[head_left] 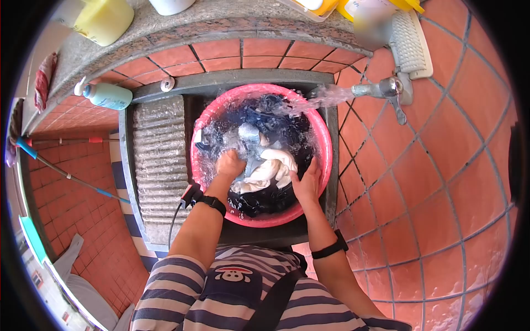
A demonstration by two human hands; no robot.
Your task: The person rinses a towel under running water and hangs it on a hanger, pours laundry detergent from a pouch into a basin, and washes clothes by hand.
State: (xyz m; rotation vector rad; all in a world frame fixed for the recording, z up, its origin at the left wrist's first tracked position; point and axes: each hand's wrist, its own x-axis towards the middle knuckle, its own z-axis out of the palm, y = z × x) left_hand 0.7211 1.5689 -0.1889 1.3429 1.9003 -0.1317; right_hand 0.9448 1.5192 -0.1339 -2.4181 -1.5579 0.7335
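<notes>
A pink basin (327,144) holds water and soaking clothes. My left hand (231,164) is closed in a fist at the left of the basin, gripping a light grey-blue garment (253,154). Beside it lies a bunched white cloth (270,168), partly above the water. My right hand (307,181) is at the basin's right side, thumb and fingers apart, next to the white cloth and over dark clothes (270,199). Some fingertips are hard to see in the water. Running water from a metal tap (381,88) splashes into the basin at the upper right.
A ribbed washboard slab (160,160) lies left of the basin. A pale blue pump bottle (110,96) stands at the sink's back left corner. Yellow containers (105,21) sit on the stone ledge (221,27). A white brush (411,44) is near the tap.
</notes>
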